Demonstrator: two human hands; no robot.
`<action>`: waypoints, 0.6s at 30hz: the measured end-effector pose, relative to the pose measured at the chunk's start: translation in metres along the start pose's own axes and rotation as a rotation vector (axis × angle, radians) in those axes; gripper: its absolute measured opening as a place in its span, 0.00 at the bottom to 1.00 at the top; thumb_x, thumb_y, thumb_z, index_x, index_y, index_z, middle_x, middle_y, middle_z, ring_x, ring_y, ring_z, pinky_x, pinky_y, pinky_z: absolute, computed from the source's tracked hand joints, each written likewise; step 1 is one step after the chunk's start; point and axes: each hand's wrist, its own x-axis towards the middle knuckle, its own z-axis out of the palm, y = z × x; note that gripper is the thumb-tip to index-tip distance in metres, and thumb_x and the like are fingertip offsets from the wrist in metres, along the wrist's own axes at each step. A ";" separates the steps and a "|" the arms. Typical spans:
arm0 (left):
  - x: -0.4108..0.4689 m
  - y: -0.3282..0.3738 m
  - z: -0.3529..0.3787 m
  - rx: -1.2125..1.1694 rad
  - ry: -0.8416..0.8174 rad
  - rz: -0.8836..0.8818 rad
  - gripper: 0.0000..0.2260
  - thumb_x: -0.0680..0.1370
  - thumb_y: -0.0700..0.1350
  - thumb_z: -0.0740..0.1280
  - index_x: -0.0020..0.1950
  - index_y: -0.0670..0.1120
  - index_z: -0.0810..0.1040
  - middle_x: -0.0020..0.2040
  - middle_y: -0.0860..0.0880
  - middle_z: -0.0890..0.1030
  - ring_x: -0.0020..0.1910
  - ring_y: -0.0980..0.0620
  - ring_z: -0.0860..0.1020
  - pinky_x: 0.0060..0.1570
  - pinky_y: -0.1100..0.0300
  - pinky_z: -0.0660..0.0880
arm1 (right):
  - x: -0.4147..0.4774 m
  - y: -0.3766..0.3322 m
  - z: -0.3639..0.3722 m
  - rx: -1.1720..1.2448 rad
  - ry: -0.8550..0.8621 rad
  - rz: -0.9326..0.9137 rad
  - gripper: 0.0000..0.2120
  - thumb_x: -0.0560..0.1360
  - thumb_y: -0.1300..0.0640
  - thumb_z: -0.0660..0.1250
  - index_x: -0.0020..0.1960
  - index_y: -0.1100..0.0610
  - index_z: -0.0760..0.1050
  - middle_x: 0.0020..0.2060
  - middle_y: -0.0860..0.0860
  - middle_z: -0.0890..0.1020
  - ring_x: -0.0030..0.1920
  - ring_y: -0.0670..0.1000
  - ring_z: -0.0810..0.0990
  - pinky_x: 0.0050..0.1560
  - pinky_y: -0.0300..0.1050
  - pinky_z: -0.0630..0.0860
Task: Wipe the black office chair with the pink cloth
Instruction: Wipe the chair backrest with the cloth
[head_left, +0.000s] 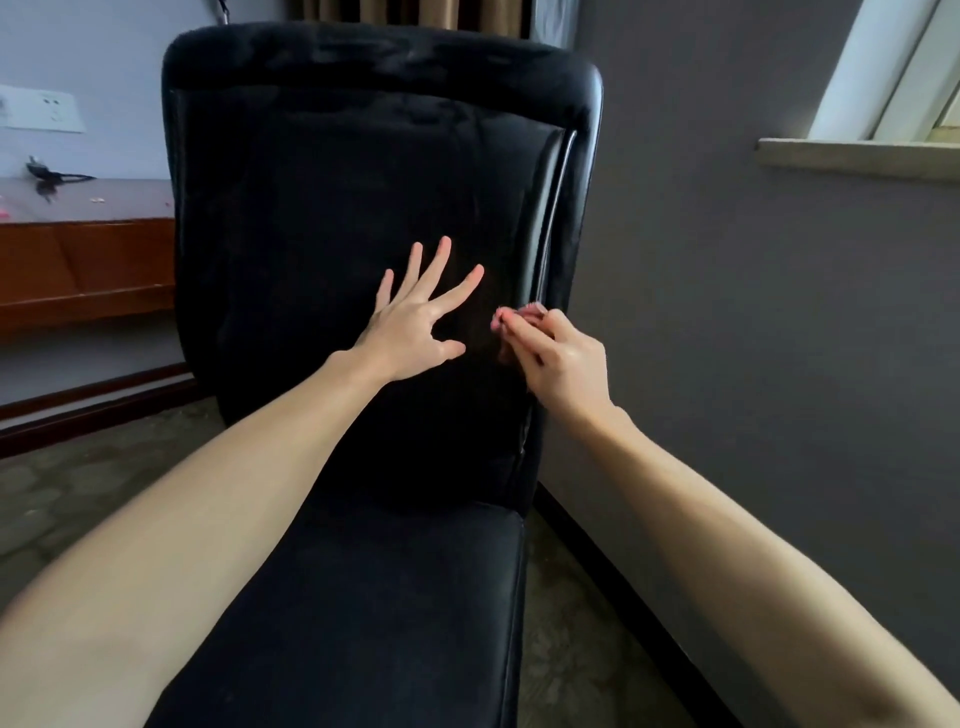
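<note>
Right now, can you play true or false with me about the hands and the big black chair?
1. The left hand is spread open on the chair's backrest. True.
2. The right hand is holding a big blue towel. False: only a small bit of pink cloth shows, pinched at its fingertips.
3. The right hand is near the right edge of the backrest. True.
4. Both hands are resting on the chair's seat. False: both are up at the backrest, above the seat.
5. A wooden desk stands to the left of the chair. True.
</note>
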 end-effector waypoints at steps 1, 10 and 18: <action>0.000 0.000 0.001 0.004 0.005 -0.004 0.43 0.76 0.47 0.72 0.80 0.62 0.46 0.80 0.52 0.33 0.77 0.48 0.30 0.74 0.42 0.34 | 0.015 0.003 0.001 0.005 0.049 0.030 0.10 0.80 0.54 0.66 0.59 0.52 0.82 0.50 0.48 0.83 0.49 0.45 0.83 0.41 0.46 0.83; 0.003 0.002 0.007 0.011 0.033 0.003 0.45 0.75 0.46 0.73 0.80 0.62 0.46 0.80 0.51 0.33 0.77 0.46 0.30 0.73 0.41 0.33 | -0.027 0.003 0.002 -0.022 -0.042 -0.117 0.10 0.80 0.56 0.67 0.59 0.52 0.82 0.49 0.48 0.83 0.45 0.45 0.83 0.33 0.45 0.81; 0.000 0.007 0.005 0.011 0.014 0.034 0.46 0.74 0.52 0.74 0.80 0.62 0.45 0.80 0.51 0.32 0.77 0.46 0.30 0.74 0.39 0.35 | 0.094 0.018 -0.022 -0.139 0.121 0.043 0.11 0.80 0.47 0.64 0.56 0.47 0.83 0.48 0.48 0.83 0.43 0.51 0.84 0.37 0.47 0.80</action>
